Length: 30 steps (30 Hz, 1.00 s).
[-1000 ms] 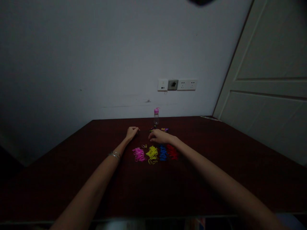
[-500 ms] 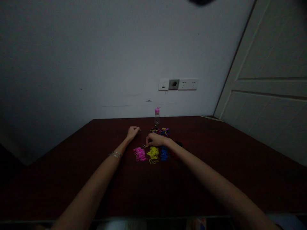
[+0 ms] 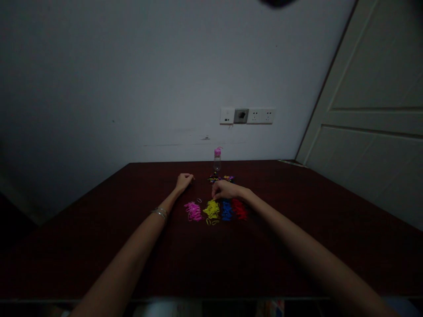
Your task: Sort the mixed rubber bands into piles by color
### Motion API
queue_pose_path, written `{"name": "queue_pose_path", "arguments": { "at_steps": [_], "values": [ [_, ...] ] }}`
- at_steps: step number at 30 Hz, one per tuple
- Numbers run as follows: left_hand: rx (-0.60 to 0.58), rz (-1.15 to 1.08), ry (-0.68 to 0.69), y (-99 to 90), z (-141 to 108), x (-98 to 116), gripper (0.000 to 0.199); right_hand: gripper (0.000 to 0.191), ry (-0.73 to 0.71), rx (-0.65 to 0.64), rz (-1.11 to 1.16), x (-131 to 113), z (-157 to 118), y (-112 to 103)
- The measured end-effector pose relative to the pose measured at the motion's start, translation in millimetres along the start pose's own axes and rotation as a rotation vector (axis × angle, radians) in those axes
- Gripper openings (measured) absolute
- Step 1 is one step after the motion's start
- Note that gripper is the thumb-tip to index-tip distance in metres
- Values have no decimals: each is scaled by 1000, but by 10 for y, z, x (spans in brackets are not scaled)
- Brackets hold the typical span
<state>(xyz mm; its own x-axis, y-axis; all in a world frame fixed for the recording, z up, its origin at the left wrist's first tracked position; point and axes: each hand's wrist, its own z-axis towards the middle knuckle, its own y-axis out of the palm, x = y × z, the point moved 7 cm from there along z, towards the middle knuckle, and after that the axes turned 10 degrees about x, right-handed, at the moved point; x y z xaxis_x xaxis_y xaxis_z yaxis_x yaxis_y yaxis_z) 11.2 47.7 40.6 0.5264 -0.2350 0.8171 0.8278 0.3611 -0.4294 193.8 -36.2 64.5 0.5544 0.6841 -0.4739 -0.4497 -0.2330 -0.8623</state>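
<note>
Small rubber bands lie on the dark red table in colour groups: a pink pile (image 3: 194,211), a yellow pile (image 3: 212,209), a blue pile (image 3: 226,210) and a red pile (image 3: 239,209). My right hand (image 3: 225,189) is at the far end of the yellow pile, its fingertips pinched at a yellow rubber band. Behind it is a mixed-colour heap (image 3: 228,178), partly hidden by that hand. My left hand (image 3: 184,181) rests on the table to the left, fingers curled; whether they hold anything is hidden. One pale band (image 3: 198,200) lies apart above the pink pile.
A clear bottle with a pink cap (image 3: 217,160) stands behind the mixed heap. Two loose yellow bands (image 3: 211,222) lie nearer me than the yellow pile. The wall with sockets (image 3: 247,116) borders the table's back; a pale door (image 3: 366,119) is at the right.
My right hand has moved right, from beside the pale band to the top of the yellow pile. The yellow band at its fingertips left that spot. The red pile is now uncovered. My left hand stays put.
</note>
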Motion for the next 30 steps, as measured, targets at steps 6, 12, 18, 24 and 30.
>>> {"name": "queue_pose_path", "arguments": {
  "at_steps": [6,12,18,24,30],
  "values": [
    [-6,10,3,-2,-12,10,24,14,104,209,-9,205,-180,-271],
    [-8,35,5,2,-2,-11,24,19,279,440,-181,819,-649,-629],
    [-51,110,44,72,24,-58,22,32,402,501,-361,1383,-1151,-654],
    [-88,230,118,135,66,-85,17,39,498,530,-436,1484,-1329,-529],
    [-216,196,173,216,106,134,18,40,509,525,-449,1434,-1302,-522]
  ]
}}
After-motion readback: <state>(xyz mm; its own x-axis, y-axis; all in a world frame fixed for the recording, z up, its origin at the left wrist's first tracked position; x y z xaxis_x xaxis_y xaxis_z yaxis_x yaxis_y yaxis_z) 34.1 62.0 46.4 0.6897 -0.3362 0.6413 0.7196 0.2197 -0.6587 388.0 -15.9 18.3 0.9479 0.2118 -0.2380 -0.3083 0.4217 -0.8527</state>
